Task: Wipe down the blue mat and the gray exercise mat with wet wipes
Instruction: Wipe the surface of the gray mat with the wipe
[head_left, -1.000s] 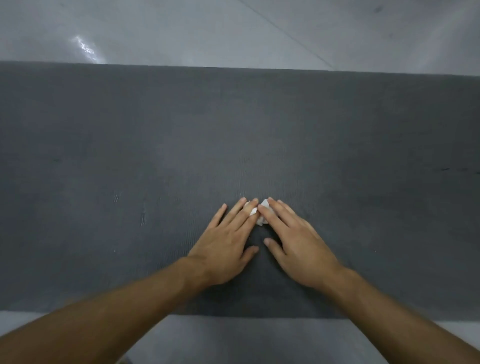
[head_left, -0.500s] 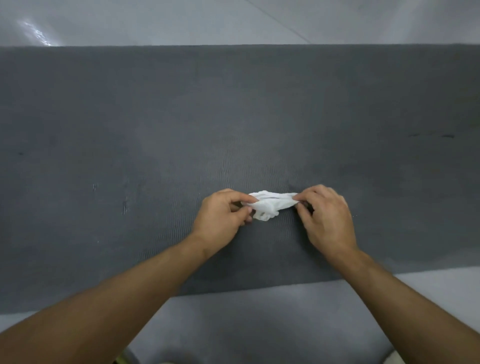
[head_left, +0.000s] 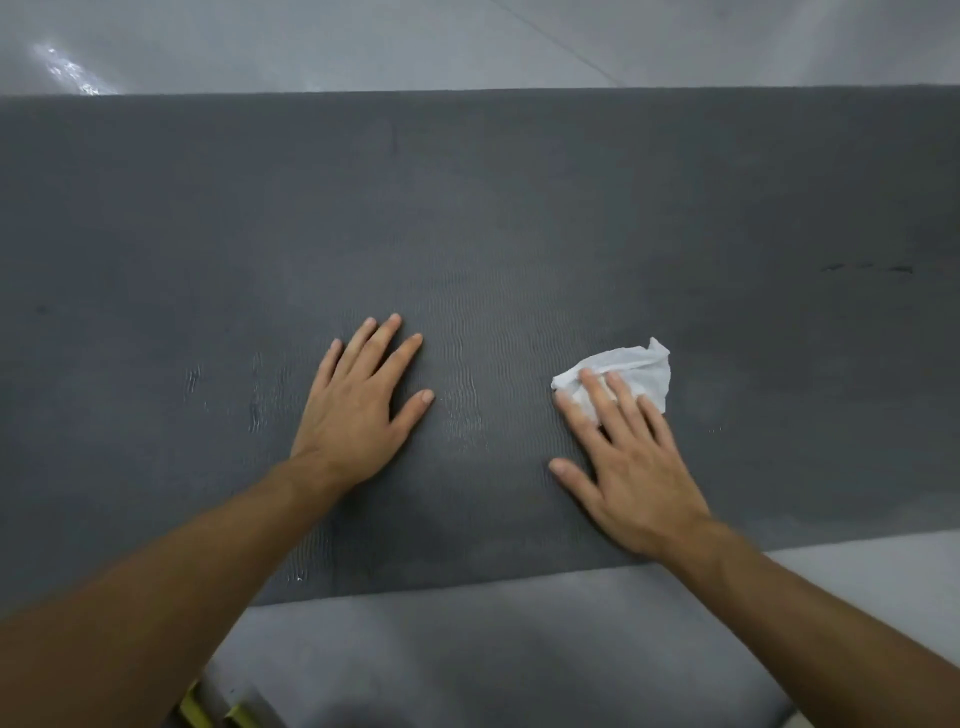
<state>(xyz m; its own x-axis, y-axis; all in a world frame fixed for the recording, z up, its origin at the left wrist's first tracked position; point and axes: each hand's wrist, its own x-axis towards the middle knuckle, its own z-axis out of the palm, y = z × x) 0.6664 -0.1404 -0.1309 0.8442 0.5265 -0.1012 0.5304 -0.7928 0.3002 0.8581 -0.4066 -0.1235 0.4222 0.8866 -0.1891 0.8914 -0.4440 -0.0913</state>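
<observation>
Grips unclenched: right hand (head_left: 631, 467) presses straight fingers (head_left: 626, 397) on the white wet wipe (head_left: 639, 366) atop the gray exercise mat (head_left: 467, 208); left hand (head_left: 358, 415) lies flat, well left of the wipe.

The gray mat (head_left: 519, 208) lies flat across the floor (head_left: 311, 41), spanning the view from side to side, its ribbed surface showing faint wet streaks near the middle. The left hand (head_left: 358, 410) rests palm-down on the mat, fingers straight and slightly spread, holding nothing. The right hand (head_left: 628, 457) also lies flat on the mat, well apart from the left, its straight fingers (head_left: 623, 397) pressing a crumpled white wipe (head_left: 631, 364) against the surface. The wipe shows past the fingertips, on the mat's far side of them. A few small dark marks (head_left: 865, 268) sit on the mat toward its right end. Both forearms cross the mat's near edge.
</observation>
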